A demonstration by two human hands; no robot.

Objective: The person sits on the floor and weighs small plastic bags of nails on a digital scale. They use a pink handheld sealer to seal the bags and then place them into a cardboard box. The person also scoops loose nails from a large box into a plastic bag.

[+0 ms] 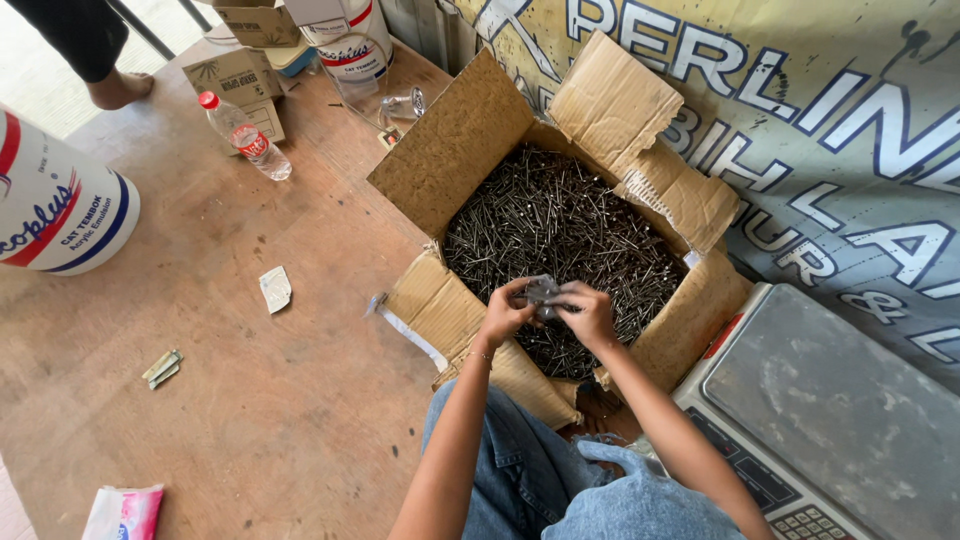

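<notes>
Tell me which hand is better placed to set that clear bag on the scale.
Probably the right hand: both hands pinch the small clear bag over the nails, but the scale sits on its side; the left hand would cross over.

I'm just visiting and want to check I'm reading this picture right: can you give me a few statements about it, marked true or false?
1. The cardboard box is full of nails. True.
2. Both hands, left hand and right hand, hold a small clear bag over the box. True.
3. The weighing scale has a pile of nails on it. False: its platform is bare.
4. The plastic bottle stands upright. False: it lies on its side on the floor.
5. The bottle has a red cap. True.
</notes>
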